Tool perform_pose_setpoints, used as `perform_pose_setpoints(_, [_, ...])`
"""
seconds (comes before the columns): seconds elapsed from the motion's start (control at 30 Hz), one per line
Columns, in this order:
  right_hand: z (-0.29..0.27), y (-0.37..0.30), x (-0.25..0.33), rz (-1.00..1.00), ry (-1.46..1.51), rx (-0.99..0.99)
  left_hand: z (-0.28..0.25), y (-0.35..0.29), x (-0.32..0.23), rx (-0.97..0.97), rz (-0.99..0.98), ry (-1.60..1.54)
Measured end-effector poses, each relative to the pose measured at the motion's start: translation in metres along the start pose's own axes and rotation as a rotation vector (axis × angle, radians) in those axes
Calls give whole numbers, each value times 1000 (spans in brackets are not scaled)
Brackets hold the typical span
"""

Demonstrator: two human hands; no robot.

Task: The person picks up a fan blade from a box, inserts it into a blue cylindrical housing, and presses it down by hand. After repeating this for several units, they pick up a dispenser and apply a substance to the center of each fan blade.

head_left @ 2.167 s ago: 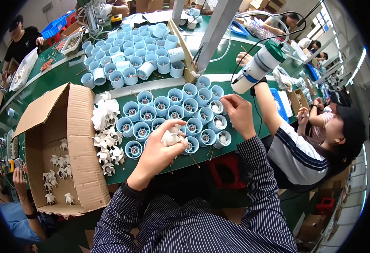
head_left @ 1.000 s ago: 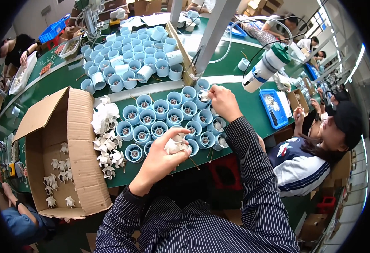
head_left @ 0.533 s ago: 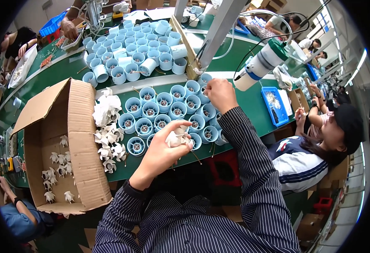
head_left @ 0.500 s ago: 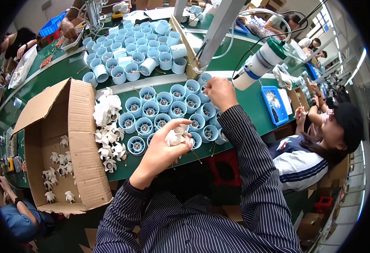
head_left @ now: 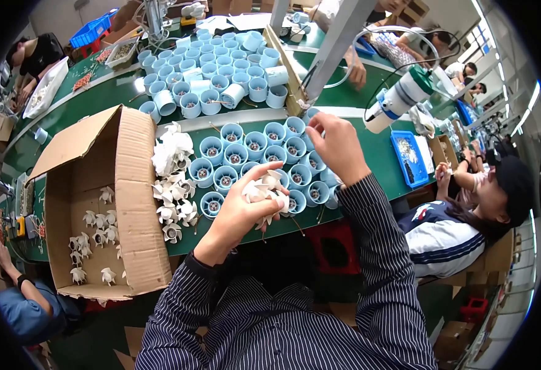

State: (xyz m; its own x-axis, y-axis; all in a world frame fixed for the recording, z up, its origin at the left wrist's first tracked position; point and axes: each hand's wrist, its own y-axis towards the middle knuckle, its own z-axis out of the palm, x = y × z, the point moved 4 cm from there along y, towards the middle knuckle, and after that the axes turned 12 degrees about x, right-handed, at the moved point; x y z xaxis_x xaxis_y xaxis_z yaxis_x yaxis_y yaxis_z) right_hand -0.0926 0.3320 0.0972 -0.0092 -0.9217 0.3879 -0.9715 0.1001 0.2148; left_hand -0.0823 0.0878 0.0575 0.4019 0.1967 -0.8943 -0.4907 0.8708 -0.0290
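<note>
My left hand (head_left: pixel 232 213) is curled around several white plastic fan impellers (head_left: pixel 263 190), held over the near side of a cluster of light-blue plastic cups (head_left: pixel 201 181). Dark round parts with metallic bits show inside many of these upright cups. At the cluster's right end, my right hand (head_left: pixel 341 148) hovers by the farthest cups with fingers bent and thumb and index apart; nothing shows between them. Beside the cups on the left lies a heap of loose white impellers (head_left: pixel 175 203), and more lie inside an open cardboard box (head_left: pixel 142 209).
Beyond a metal rail, many more blue cups (head_left: pixel 209 68) crowd the green table (head_left: pixel 381 154). A slanted metal post (head_left: pixel 338 52) and a hanging white-and-green cylinder (head_left: pixel 400 98) rise at the right. A blue tray (head_left: pixel 409 157) stands near a seated co-worker (head_left: pixel 449 228); other people work around.
The whole view has shifted, moving the scene rightward. My right hand has drawn slightly off the far cup, its pinch loosened. My left hand still holds the impellers, turned a little more upward.
</note>
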Motion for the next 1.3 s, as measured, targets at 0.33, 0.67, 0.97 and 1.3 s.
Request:
perform_pose_setpoints(0.33, [5, -56, 65, -168, 347, 177, 3, 12, 11, -67, -32, 154])
perform_pose_setpoints(0.67, [4, -58, 53, -213, 426, 228, -3, 20, 16, -56, 32, 236])
perform_pose_setpoints(0.97, [16, -53, 10, 266, 1120, 483, 0, 13, 8, -11, -132, 82])
perform_pose_setpoints(1.3, [45, -55, -36, 250, 2012, 447, -2, 15, 11, -1, -114, 79])
